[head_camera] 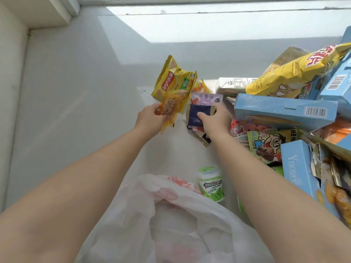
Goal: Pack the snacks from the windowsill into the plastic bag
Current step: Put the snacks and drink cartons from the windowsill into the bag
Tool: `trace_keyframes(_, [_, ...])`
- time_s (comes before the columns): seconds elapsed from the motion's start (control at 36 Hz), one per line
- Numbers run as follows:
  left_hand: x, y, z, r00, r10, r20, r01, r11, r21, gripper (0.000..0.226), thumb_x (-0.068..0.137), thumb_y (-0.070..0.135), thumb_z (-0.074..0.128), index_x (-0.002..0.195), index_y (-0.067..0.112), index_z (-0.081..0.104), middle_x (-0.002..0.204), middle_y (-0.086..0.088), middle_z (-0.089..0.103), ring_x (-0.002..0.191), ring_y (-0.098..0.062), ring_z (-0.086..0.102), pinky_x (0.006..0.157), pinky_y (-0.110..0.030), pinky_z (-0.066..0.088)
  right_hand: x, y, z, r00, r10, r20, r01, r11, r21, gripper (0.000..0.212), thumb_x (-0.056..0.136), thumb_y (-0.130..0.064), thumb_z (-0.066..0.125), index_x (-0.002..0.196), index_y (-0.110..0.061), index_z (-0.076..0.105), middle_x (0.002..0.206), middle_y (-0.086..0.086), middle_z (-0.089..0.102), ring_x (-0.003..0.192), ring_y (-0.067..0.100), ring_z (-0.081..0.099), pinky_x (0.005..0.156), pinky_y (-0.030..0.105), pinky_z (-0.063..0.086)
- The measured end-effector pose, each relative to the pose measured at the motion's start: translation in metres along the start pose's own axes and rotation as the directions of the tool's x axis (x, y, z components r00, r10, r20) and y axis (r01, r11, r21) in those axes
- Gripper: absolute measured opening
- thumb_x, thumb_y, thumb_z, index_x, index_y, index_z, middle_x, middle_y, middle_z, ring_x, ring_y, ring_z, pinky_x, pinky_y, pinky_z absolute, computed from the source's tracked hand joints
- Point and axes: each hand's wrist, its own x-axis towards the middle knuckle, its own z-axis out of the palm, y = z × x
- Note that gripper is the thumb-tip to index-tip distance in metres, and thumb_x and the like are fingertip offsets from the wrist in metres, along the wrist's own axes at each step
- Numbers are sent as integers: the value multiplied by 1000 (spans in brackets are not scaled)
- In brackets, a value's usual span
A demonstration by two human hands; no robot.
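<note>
Both arms reach out over the windowsill (79, 95) toward the middle of the frame. The left hand (150, 118) pinches the lower end of a yellow Lay's chip bag (171, 86), which stands up from its grip toward the window, its fingers curled round the crinkled edge. Just right of it, the right hand (216, 120) grips a small dark blue packet (197, 116), thumb on top of the wrapper; a purple-and-white pouch (207, 98) lies just behind that packet and a small orange packet (201, 87) beyond it, near the chip bag. To the right of the right hand the rest of the snacks crowd the right side of the frame: a long light blue box (281, 109) lying across, a big yellow bag with red lettering (296, 71) piled over a white carton (233, 84), a green cartoon packet (269, 143), and another light blue box (298, 171) at the lower right. Between the forearms stands a green-and-white Doublemint tub (210, 184), upright, touching the rim of the plastic bag (171, 221), which sits open at the bottom centre, nearest the viewer and well short of both hands.
</note>
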Motion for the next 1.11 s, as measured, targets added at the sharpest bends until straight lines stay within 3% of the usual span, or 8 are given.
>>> trace_keyframes(0.11, [2,5,6,1000,-13,7,13,1000,-8,24,94,21,53,114,17,64,109,-7,66,101,-28,60,90,-42,51,-26,11,-13,999,6,50,-5,1000,-19,19,82,-19,65,98,-15,55,92,2,59,82,18,54,51,20,34])
trace_keyframes(0.25, [0,9,22,996,-49,68,43,996,78,25,94,23,53,115,16,65,110,-7,65,103,-27,59,90,-37,50,-57,26,-30,998,-57,-26,49,965,-256,31,82,-19,61,110,-8,55,102,10,61,92,28,55,68,28,35])
trace_keyframes(0.36, [-6,18,45,985,-54,163,38,994,99,28,92,26,60,117,15,65,111,-6,66,104,-26,59,92,-34,48,-83,33,-44,994,-106,-38,84,921,-380,16,84,-17,59,94,-10,48,104,9,56,88,26,50,67,30,30])
trace_keyframes(0.44, [-10,28,66,971,-50,235,21,992,126,29,87,28,67,110,11,67,109,-7,67,101,-25,62,88,-34,51,-92,42,-51,995,-49,-87,11,923,-385,33,86,-20,60,115,-8,52,113,10,57,100,30,53,74,34,38])
trace_keyframes(0.58, [-13,38,105,989,19,150,-56,967,248,42,81,29,73,113,6,59,134,-7,42,120,-22,48,99,-32,44,-100,53,-60,993,4,-116,-50,917,-395,37,87,-23,59,120,-9,51,119,10,56,104,29,53,75,33,39])
trace_keyframes(0.69, [-10,38,123,993,12,117,-48,948,315,39,82,27,71,116,10,60,125,-4,45,113,-21,52,82,-24,41,-105,57,-66,993,-22,-117,-25,922,-387,33,88,-21,59,117,-7,51,117,9,54,103,28,52,71,29,33])
trace_keyframes(0.89, [-34,38,112,993,34,110,-68,946,318,12,86,33,63,92,23,64,88,-3,64,87,-26,62,75,-30,52,-115,55,-73,989,-59,-137,28,975,-223,31,87,-22,62,112,-6,52,110,7,57,97,24,52,69,25,29])
trace_keyframes(1.11, [-98,36,40,996,91,7,-92,990,104,20,87,35,65,96,22,54,91,2,58,84,-18,56,69,-27,47,-142,38,-87,998,-7,-66,21,975,219,20,84,-17,66,96,-15,50,87,-3,57,85,20,55,70,25,38])
